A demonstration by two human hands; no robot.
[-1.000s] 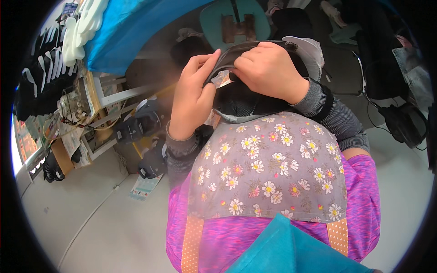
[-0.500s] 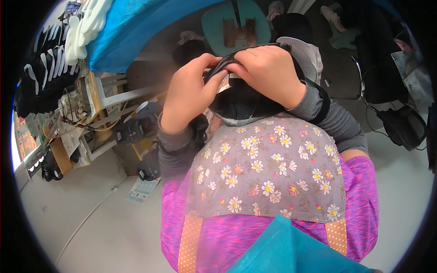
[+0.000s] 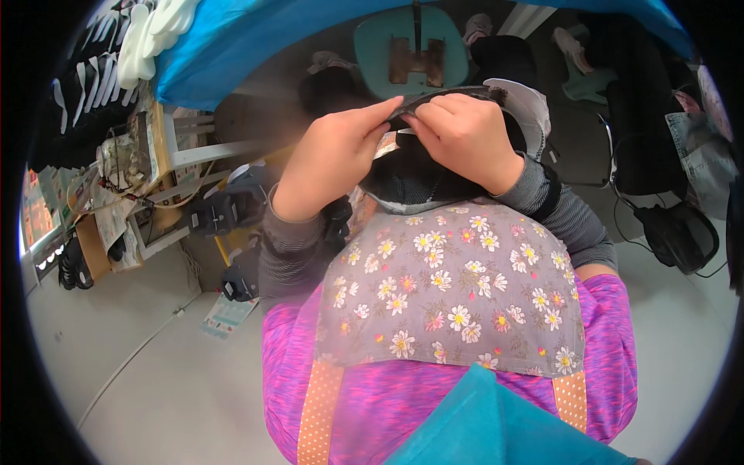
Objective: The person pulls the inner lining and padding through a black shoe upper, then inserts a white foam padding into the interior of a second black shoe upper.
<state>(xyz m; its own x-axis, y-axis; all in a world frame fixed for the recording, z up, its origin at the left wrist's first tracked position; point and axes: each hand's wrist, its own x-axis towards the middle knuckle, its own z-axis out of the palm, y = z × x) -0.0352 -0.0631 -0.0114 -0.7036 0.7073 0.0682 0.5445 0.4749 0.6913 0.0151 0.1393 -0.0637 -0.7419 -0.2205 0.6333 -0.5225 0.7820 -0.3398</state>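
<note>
While both hands are working up near chest height, the left hand [image 3: 329, 155] is pinching one end of a dark fabric piece [image 3: 422, 167] between thumb and fingertips, and the right hand [image 3: 461, 136] is curling closed over the same edge just beside it. That dark piece is sitting right above a floral apron bib [image 3: 457, 298], with a teal stool [image 3: 411, 46] showing beyond on the floor.
</note>
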